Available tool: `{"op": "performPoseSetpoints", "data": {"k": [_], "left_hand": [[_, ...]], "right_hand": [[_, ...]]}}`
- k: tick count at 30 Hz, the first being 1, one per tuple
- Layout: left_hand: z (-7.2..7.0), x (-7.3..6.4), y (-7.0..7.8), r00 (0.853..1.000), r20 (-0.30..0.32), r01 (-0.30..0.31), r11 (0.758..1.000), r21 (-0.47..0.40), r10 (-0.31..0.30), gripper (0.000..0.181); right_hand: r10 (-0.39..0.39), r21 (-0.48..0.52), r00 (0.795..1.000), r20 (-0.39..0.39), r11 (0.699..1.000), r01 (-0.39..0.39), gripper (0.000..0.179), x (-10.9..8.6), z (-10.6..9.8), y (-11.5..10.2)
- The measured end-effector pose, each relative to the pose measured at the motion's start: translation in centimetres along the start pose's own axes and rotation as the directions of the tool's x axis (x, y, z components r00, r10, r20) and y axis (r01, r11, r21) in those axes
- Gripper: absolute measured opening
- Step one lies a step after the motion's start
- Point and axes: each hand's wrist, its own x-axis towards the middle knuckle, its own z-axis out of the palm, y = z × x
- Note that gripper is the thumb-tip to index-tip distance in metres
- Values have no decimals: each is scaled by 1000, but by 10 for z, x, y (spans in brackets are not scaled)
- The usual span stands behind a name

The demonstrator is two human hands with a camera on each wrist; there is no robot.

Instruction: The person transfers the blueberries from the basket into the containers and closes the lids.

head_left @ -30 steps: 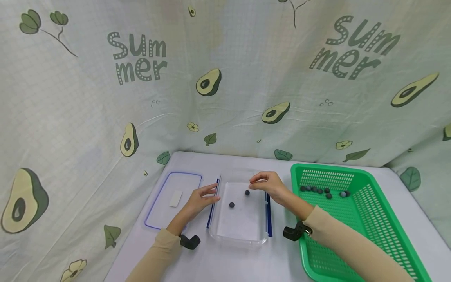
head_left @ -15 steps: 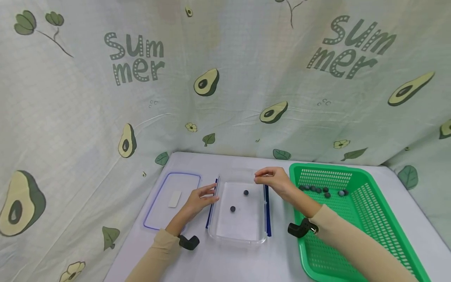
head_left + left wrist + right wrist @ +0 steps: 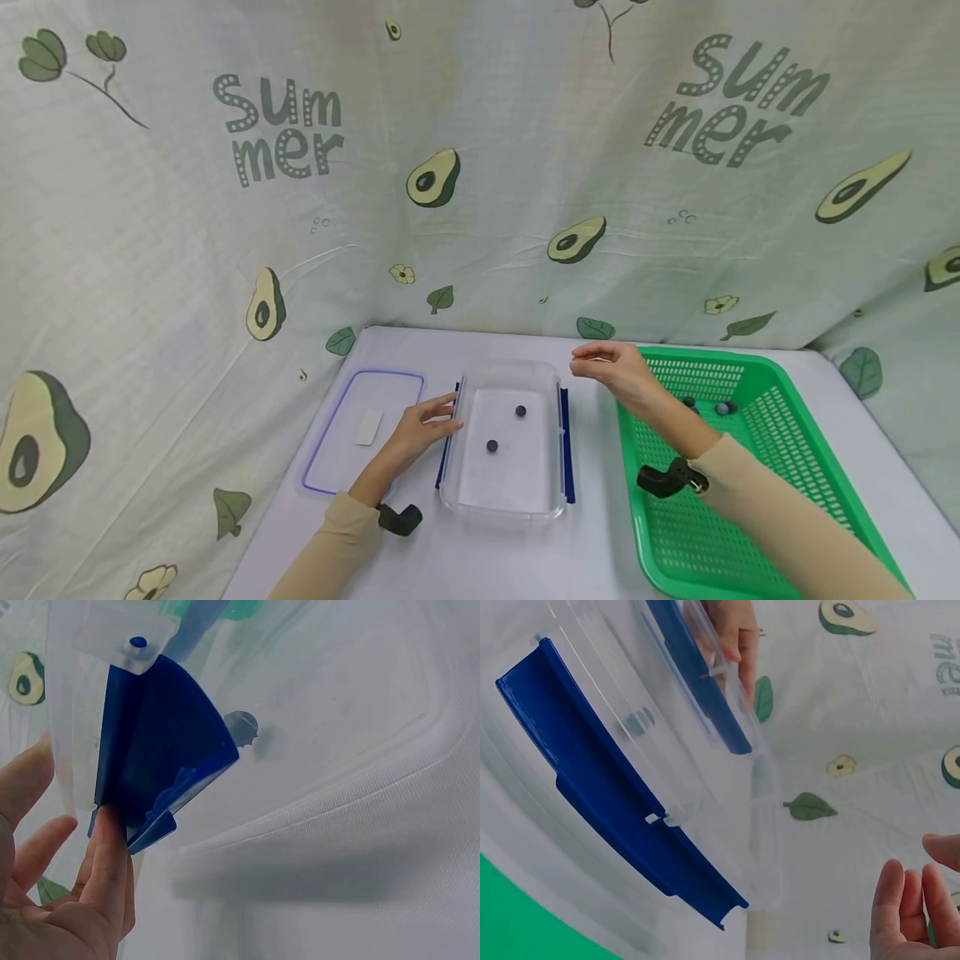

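A clear plastic container (image 3: 502,504) with blue side latches stands lidless, two dark blueberries (image 3: 492,446) lying on its floor. My left hand (image 3: 420,429) rests at its left side, fingers fairly straight and spread. In the left wrist view, fingertips touch the lower edge of the hanging blue latch (image 3: 150,742). My right hand (image 3: 618,372) hovers between the container and the green basket (image 3: 720,533), fingers loosely bent with nothing between them. The right wrist view shows its thumb and fingertips (image 3: 889,892) apart, beyond the container's right latch (image 3: 607,780).
Several blueberries (image 3: 722,408) lie at the far end of the basket, partly hidden by my right hand and forearm. Left of the container is a clear lid (image 3: 341,467) with a blue rim and a small white rectangle (image 3: 369,427) on it. A printed curtain (image 3: 480,275) hangs behind the table.
My right hand has moved from above the container rightward toward the basket. The nearer blueberry has rolled slightly toward me. The left hand has stayed at the container's side.
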Motion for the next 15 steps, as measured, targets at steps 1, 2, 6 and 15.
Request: {"op": "performPoseSetpoints", "data": {"k": [1, 2, 6, 15], "left_hand": [[0, 0, 0, 1000, 0, 0, 1000, 0, 0, 61], [0, 0, 0, 1000, 0, -1, 1000, 1, 1, 61], [1, 0, 1, 1000, 5, 4, 1000, -2, -4, 62], [0, -2, 4, 1000, 8, 0, 1000, -16, 0, 63]], "right_hand": [[-1, 17, 1000, -7, 1000, 1, 12, -1, -3, -1], [-4, 26, 1000, -15, 1000, 4, 11, -1, -6, -2], [-4, 48, 999, -43, 999, 6, 9, -5, -16, -5], [-9, 114, 998, -65, 993, 17, 10, -14, -42, -6]]}}
